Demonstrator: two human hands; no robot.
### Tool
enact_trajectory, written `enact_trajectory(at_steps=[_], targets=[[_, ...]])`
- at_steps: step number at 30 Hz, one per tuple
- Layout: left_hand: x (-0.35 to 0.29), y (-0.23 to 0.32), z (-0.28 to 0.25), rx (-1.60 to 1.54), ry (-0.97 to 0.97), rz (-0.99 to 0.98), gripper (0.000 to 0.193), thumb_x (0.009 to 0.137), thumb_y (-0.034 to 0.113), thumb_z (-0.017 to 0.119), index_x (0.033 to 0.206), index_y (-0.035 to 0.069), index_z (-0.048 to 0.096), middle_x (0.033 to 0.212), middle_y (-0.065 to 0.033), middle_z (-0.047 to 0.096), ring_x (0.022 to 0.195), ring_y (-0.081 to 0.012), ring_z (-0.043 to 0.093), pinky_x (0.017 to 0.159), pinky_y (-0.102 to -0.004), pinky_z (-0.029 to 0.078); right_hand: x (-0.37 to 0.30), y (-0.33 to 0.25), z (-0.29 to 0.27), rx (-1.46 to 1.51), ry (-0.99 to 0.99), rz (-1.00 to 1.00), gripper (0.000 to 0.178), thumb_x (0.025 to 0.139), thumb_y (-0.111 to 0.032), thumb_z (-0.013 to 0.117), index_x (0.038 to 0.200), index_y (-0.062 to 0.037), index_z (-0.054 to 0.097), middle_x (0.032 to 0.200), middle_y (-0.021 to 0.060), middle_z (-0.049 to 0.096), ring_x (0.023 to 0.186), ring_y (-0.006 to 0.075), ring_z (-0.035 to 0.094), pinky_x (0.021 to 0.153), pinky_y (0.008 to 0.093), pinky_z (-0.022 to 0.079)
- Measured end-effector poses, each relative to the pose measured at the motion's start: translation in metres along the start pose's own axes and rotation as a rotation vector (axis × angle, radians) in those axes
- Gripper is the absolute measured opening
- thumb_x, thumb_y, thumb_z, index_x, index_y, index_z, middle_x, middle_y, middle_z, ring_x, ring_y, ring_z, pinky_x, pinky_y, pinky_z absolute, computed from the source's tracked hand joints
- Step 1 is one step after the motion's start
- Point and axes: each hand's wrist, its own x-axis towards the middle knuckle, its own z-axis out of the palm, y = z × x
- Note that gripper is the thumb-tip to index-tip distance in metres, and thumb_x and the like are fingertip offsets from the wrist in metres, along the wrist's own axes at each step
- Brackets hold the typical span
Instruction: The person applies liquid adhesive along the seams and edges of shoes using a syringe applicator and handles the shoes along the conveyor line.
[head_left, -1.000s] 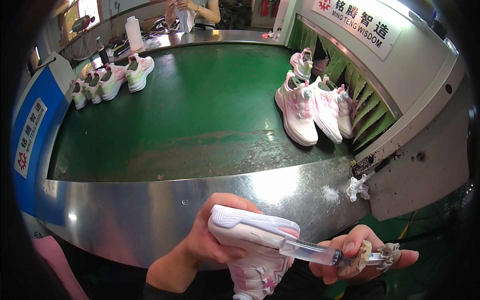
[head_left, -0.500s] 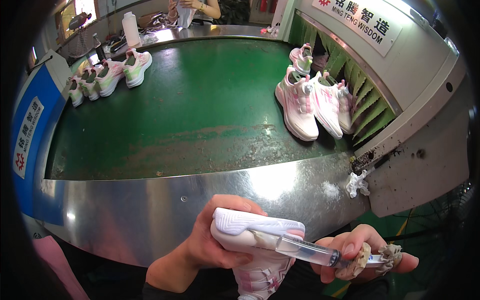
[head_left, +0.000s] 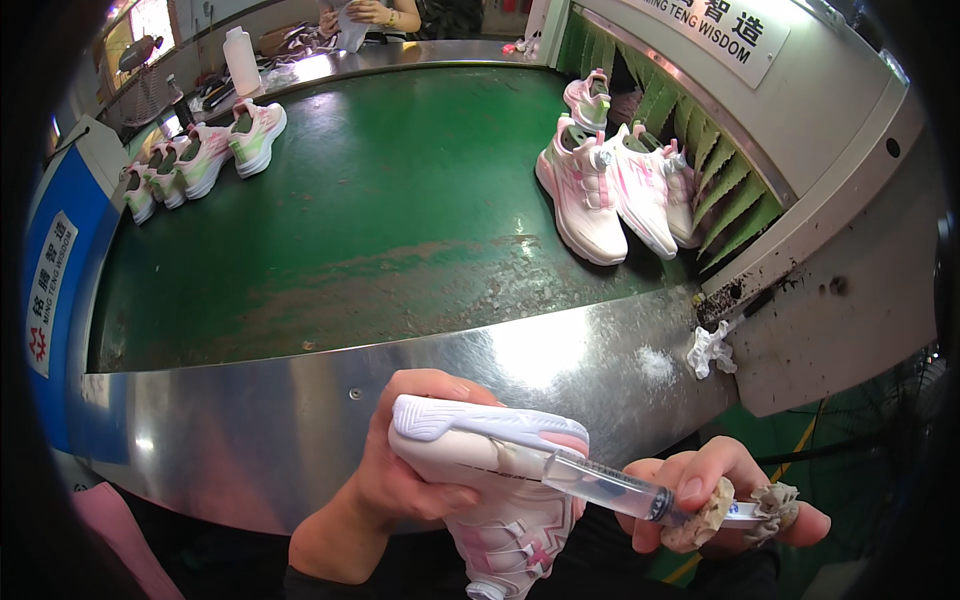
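Gripping a white-and-pink sneaker (head_left: 500, 480) sole-up, the left hand (head_left: 400, 470) is clenched around its heel end, low in the view and in front of the metal rim (head_left: 300, 420) of the green conveyor table (head_left: 380, 220). A clear syringe (head_left: 610, 487) is grasped by the right hand (head_left: 720, 495), its tip laid against the sole edge of the sneaker; crusted lumps of residue (head_left: 700, 515) are stuck to its plunger end. Three matching sneakers (head_left: 610, 180) are stood together at the right of the table, and a further row of sneakers (head_left: 200, 155) is lined up at the far left. A white bottle (head_left: 241, 60) is seen beyond them, near another person's hands (head_left: 365, 15).
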Motion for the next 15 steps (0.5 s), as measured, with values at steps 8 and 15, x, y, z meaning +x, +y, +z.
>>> enact_trajectory(at_steps=[8,15], targets=[[0.004,0.000,-0.002,-0.091,0.059,-0.024,0.078,0.062,0.019,0.087,0.122,0.004,0.039,0.111,-0.0213,0.057,0.102,-0.0265,0.059,0.086,-0.0381,0.050,-0.010,0.006,-0.008,0.005,0.020,-0.030,0.080,0.081,-0.070,0.054,0.121,-0.0006,0.050,0.101,0.0242,0.062,0.092,0.0299,0.055,0.073,0.0404,0.040],[0.007,0.004,0.005,-0.170,0.231,-0.131,0.077,0.062,0.023,0.086,0.119,0.002,0.039,0.110,-0.0209,0.057,0.101,-0.0258,0.059,0.086,-0.0368,0.050,-0.023,0.010,-0.020,0.032,0.054,-0.010,0.080,0.079,-0.068,0.059,0.123,-0.0011,0.049,0.103,0.0243,0.061,0.092,0.0296,0.055,0.074,0.0398,0.040]])
